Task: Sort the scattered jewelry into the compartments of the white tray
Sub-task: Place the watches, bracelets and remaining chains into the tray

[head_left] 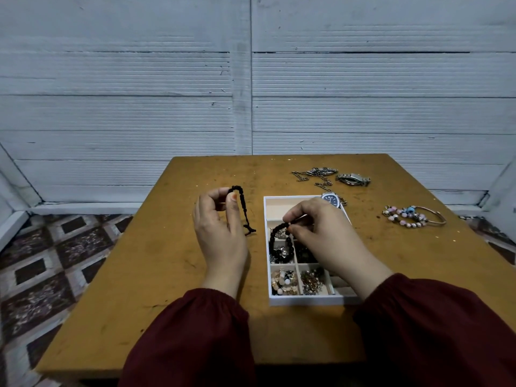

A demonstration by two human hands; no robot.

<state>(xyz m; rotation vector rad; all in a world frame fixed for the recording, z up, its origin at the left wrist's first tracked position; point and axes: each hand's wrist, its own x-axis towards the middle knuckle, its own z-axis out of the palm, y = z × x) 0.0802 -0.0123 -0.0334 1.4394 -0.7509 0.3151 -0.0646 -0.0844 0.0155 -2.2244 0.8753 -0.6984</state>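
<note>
The white tray point(304, 300) lies on the wooden table, its near compartments filled with mixed jewelry. My left hand point(217, 233), to the left of the tray, pinches a black knotted cord bracelet point(243, 208) that hangs down from my fingertips. My right hand point(321, 233) is over the tray and pinches a black beaded bracelet point(275, 241), whose loop dangles into a middle-left compartment. The tray's right side is hidden under my right hand and wrist.
At the table's far right lie silver chains point(315, 177), a silver watch point(353, 179), a blue-faced watch point(331, 199) behind the tray, and a pink beaded bracelet with a bangle point(413, 216). A corrugated wall stands behind; patterned floor lies to the left.
</note>
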